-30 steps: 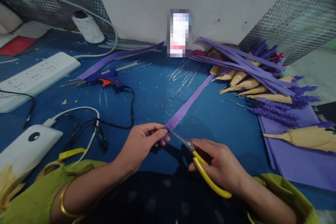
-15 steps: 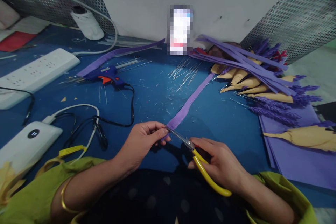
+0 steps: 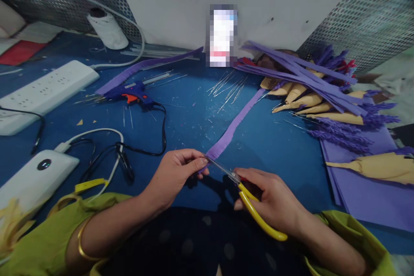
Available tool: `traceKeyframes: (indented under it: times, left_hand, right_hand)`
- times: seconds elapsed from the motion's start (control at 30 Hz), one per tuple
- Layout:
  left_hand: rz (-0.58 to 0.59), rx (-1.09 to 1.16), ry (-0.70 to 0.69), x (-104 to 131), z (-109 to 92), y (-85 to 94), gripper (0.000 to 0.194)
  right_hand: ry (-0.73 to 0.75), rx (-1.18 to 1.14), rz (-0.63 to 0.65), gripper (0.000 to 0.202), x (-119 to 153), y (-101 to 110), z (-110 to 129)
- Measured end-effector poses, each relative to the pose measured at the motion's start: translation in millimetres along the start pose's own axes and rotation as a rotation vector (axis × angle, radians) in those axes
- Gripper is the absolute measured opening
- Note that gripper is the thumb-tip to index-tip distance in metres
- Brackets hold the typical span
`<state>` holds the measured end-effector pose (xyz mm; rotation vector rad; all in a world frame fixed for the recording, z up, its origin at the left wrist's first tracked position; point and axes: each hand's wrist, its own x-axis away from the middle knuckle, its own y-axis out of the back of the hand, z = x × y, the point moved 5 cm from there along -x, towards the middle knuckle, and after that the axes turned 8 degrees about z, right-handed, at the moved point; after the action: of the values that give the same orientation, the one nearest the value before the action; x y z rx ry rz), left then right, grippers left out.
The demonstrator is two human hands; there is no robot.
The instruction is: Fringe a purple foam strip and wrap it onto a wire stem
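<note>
My left hand (image 3: 186,170) pinches the near end of a purple crepe-paper strip (image 3: 229,132) between thumb and fingers. The strip runs away to the right across the blue table. Wrapped around yellow-handled long-nose pliers (image 3: 257,215) is my right hand (image 3: 271,200). The pliers' slim metal jaws reach up and left, their tips touching the strip's end at my left thumb. My fingers partly cover those tips, so whether the jaws grip the paper is hidden.
On the left lie a blue glue gun (image 3: 126,92), a white power strip (image 3: 48,90) and a power bank (image 3: 39,177) with cables. Several thin wires (image 3: 228,88), wrapped purple flower stems (image 3: 304,101) and purple sheets (image 3: 365,198) lie right. A phone (image 3: 223,36) stands at the back.
The pliers' handles and my right hand have shifted very slightly to the right. My left hand keeps its hold on the strip, and the view has moved a little.
</note>
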<state>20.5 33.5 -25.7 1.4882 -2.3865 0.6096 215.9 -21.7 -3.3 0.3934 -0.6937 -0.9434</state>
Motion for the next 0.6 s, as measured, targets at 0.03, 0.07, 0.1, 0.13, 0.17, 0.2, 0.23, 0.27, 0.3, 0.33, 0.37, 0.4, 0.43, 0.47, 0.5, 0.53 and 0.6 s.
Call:
traceKeyframes:
  times: [0.03, 0.07, 0.1, 0.13, 0.17, 0.2, 0.23, 0.27, 0.3, 0.33, 0.37, 0.4, 0.43, 0.47, 0.5, 0.53, 0.6]
  left_hand:
    - [-0.01, -0.013, -0.001, 0.0, -0.4, 0.3, 0.013]
    - [-0.016, -0.023, 0.002, 0.1, -0.6, 0.5, 0.013]
    - [-0.017, -0.029, 0.006, 0.3, -0.8, 0.6, 0.013]
    - [-0.017, -0.032, 0.011, 0.6, -1.0, 0.7, 0.013]
    - [-0.014, -0.031, 0.016, 0.9, -1.2, 0.7, 0.014]
    - [-0.008, -0.026, 0.021, 1.2, -1.3, 0.6, 0.014]
    - [0.004, -0.018, 0.028, 1.5, -1.3, 0.3, 0.014]
    - [0.02, -0.006, 0.034, 1.6, -1.0, -0.4, 0.015]
    - [0.038, 0.009, 0.041, 1.7, -0.4, -1.2, 0.017]
    - [0.056, 0.024, 0.047, 1.5, 0.3, -2.0, 0.018]
    - [0.067, 0.036, 0.05, 1.4, 1.0, -2.6, 0.019]
    - [0.071, 0.044, 0.053, 1.2, 1.8, -2.9, 0.019]
    - [0.066, 0.048, 0.053, 1.0, 2.4, -2.9, 0.018]
    - [0.055, 0.048, 0.053, 0.8, 2.9, -2.7, 0.017]
    - [0.045, 0.044, 0.054, 0.7, 3.1, -2.5, 0.016]
    - [0.033, 0.036, 0.054, 0.7, 3.1, -2.2, 0.014]
    - [0.018, 0.016, 0.055, 0.9, 2.4, -2.1, 0.013]
  right_hand:
    - [-0.005, 0.026, -0.003, 0.03, 0.1, -0.4, 0.4]
    - [-0.006, 0.042, -0.001, 0.03, 0.2, -0.7, 0.7]
    - [-0.003, 0.048, 0.006, 0.03, 0.3, -1.0, 1.1]
    - [0.003, 0.046, 0.011, 0.03, 0.3, -0.9, 1.4]
    - [0.011, 0.036, 0.016, 0.031, 0.3, -0.5, 1.5]
    - [0.018, 0.022, 0.02, 0.031, 0.3, 0.1, 1.6]
    - [0.024, 0.005, 0.023, 0.031, 0.3, 0.8, 1.7]
    - [0.031, -0.014, 0.027, 0.031, 0.2, 1.5, 1.9]
    - [0.035, -0.032, 0.033, 0.031, 0.2, 1.9, 2.1]
    - [0.037, -0.048, 0.041, 0.03, 0.0, 2.0, 2.2]
    - [0.035, -0.061, 0.051, 0.03, -0.1, 1.9, 2.1]
    - [0.03, -0.066, 0.055, 0.029, -0.2, 1.7, 1.9]
    - [0.024, -0.062, 0.05, 0.03, -0.4, 1.7, 1.4]
    - [0.018, -0.048, 0.036, 0.03, -0.4, 1.9, 0.8]
    - [0.013, -0.026, 0.015, 0.03, -0.5, 2.3, 0.0]
    - [0.01, -0.001, -0.009, 0.032, -0.5, 2.9, -0.7]
    - [0.01, 0.045, -0.039, 0.034, -0.4, 3.1, -1.9]
